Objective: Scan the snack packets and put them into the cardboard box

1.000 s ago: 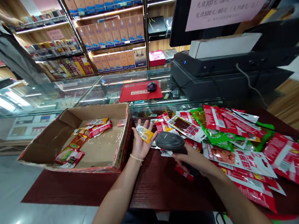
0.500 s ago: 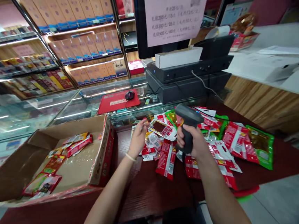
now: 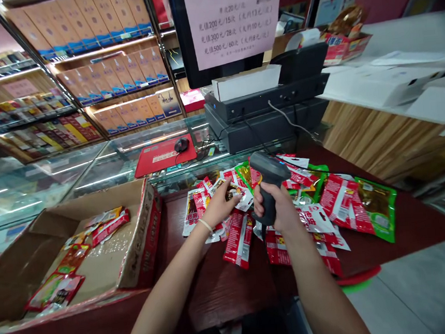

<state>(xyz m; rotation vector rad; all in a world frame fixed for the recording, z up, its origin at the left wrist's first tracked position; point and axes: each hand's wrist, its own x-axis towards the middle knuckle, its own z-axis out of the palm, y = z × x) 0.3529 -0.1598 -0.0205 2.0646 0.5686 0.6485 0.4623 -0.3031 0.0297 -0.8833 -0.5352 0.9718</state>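
No longer holding the yellow packet, the left hand (image 3: 218,206) is free over snack packets (image 3: 239,241), grip parted; the right hand (image 3: 279,206) grasps a barcode scanner (image 3: 268,168).

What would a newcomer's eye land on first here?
Probably the bright heap of packets on the table, with the right hand holding a dark scanner over it. Left of the heap stands a cardboard box with some small packets inside; beyond, a pink sign covers much of the monitor.

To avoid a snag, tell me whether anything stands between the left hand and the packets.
Nothing visible does: the left hand is over the packets, with the scanner, in the right hand, off to one side.
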